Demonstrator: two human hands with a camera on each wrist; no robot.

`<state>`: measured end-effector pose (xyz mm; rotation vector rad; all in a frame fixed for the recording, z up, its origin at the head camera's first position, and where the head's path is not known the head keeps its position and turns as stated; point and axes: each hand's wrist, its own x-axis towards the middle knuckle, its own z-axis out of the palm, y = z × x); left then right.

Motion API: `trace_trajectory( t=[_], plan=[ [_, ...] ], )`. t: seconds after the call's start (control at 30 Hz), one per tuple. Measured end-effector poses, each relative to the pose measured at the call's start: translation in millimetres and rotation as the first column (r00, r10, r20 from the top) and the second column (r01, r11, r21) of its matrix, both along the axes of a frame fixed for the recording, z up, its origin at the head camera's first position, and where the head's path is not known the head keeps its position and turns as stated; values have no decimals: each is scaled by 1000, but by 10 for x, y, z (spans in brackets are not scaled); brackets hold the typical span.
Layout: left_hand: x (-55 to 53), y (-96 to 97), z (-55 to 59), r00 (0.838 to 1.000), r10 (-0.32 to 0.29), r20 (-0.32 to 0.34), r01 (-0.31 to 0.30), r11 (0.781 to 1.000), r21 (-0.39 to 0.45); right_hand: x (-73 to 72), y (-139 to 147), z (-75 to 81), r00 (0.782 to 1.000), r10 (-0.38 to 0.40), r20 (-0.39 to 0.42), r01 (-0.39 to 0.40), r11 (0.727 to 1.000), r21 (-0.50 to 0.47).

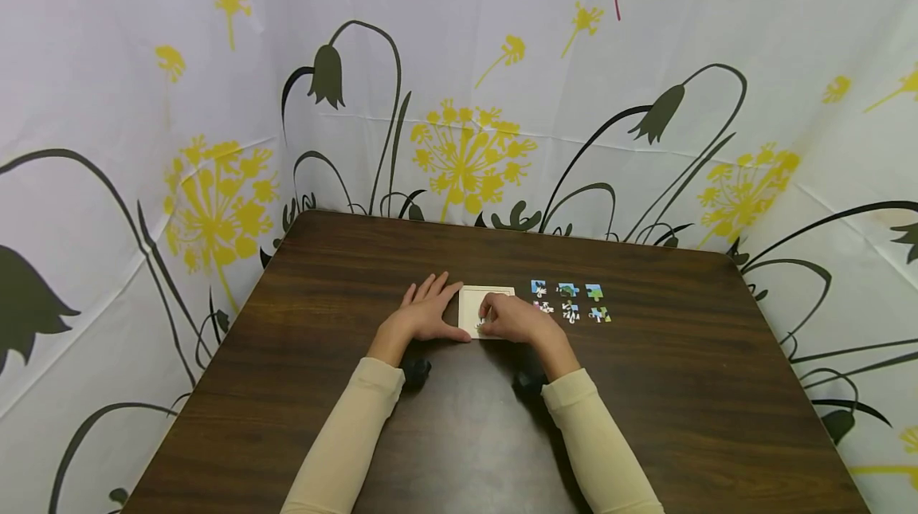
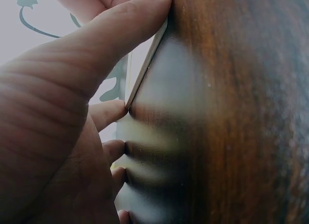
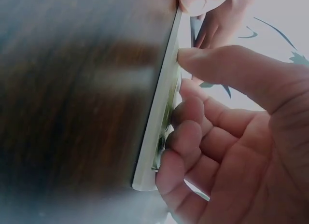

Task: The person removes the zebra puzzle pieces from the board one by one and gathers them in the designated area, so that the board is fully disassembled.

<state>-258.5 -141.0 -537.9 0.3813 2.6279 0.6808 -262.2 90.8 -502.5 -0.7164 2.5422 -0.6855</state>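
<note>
A pale, shallow puzzle tray with a raised rim lies on the table. Along its left side rests my left hand, fingers spread and straight, its thumb at the near-left corner. Over the tray's near right part, my right hand has curled fingers and pinches a small jigsaw piece, mostly covered by the fingertips. In the right wrist view, greenish printed jigsaw pieces lie inside the rim, under the curled fingers, while the thumb touches down farther along the tray.
Several loose jigsaw pieces lie in two rows on the dark wooden table, just right of the tray. Behind the table's far edge hangs a white curtain printed with flowers.
</note>
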Motion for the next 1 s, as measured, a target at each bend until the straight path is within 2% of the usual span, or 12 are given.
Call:
trace_trajectory(
  t=[0.37, 0.67, 1.0],
  plan=[
    [-12, -19, -35, 1000, 2, -21, -2, 1000, -1, -27, -6, -35, 1000, 14, 25, -14, 1000, -25],
    [-4, -15, -42, 1000, -4, -17, 4, 1000, -3, -40, -10, -104, 1000, -8, -10, 8, 1000, -13],
    [2, -17, -31, 1000, -11, -3, 11, 1000, -3, -63, 18, -111, 1000, 4, 4, -4, 997, -74]
  ],
)
